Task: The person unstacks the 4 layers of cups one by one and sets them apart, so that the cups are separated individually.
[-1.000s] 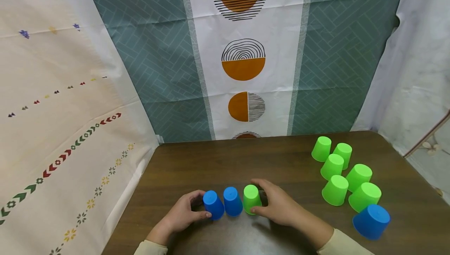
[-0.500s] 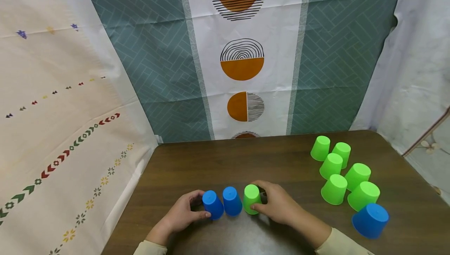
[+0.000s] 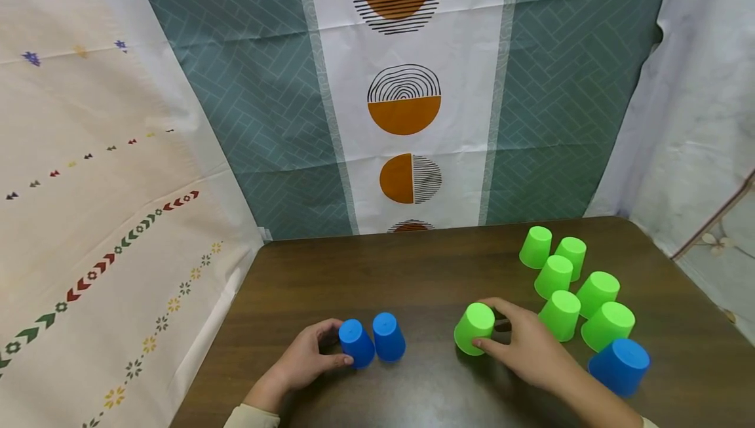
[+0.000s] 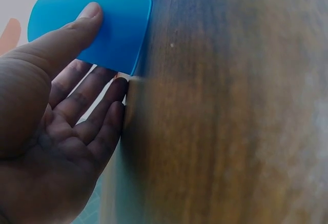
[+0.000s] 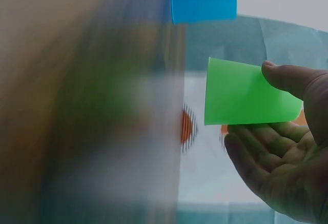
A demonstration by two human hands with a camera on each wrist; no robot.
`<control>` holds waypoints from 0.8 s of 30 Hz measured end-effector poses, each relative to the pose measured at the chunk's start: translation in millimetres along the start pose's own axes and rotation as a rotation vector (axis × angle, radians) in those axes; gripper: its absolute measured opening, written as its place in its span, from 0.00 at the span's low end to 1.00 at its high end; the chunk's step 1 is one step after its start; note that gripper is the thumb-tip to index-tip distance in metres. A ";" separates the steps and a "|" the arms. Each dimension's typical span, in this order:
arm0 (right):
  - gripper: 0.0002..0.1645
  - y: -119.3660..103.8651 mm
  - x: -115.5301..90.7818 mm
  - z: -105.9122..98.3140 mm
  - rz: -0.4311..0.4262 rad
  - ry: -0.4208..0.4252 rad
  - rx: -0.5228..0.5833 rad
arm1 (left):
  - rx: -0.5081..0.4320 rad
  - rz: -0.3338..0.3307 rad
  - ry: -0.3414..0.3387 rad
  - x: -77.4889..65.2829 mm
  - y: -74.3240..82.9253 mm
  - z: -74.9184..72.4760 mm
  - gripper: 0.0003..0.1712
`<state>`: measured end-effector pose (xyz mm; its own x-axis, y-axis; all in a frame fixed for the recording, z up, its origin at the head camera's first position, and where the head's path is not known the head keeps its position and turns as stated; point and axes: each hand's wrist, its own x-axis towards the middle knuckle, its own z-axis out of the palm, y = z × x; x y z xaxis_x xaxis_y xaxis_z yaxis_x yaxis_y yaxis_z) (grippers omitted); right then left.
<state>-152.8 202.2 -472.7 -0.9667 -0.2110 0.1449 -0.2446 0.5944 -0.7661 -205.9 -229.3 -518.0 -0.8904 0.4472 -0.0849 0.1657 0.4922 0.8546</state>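
Observation:
My left hand (image 3: pixel 309 354) holds a blue cup (image 3: pixel 357 345), upside down on the table, with the thumb on its near side and fingers behind. A second upside-down blue cup (image 3: pixel 389 338) stands right beside it. In the left wrist view the thumb lies across the held blue cup (image 4: pixel 115 34), whose rim meets the tabletop. Further right, my right hand (image 3: pixel 527 346) grips a green cup (image 3: pixel 474 330) between thumb and fingers, mouth down and slightly tilted. The right wrist view shows a gap between this green cup's rim (image 5: pixel 246 93) and the table.
Several upside-down green cups (image 3: pixel 554 277) stand in a cluster on the right side of the brown wooden table (image 3: pixel 354 271). Another blue cup (image 3: pixel 619 366) stands in front of them, near my right forearm. A patterned cloth (image 3: pixel 407 185) hangs behind the table.
My right hand has carried the green cup to the right, away from the two blue cups, and off the tabletop. My left hand stays on its blue cup.

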 end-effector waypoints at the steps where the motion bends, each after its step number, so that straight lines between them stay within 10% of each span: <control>1: 0.34 2.6 -4.6 -5.3 0.011 0.012 -0.011 | 0.001 0.000 0.000 0.0 -0.5 -0.3 0.30; 24: 0.39 67.9 -84.5 -44.0 -0.071 0.269 -0.315 | 0.005 -0.025 -0.001 -0.5 0.1 -0.1 0.32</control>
<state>-91.1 294.5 -509.4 -0.9218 -0.0748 0.3805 -0.2820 0.8028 -0.5254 -205.5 -229.5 -517.9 -0.8940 0.4351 -0.1066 0.1454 0.5070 0.8496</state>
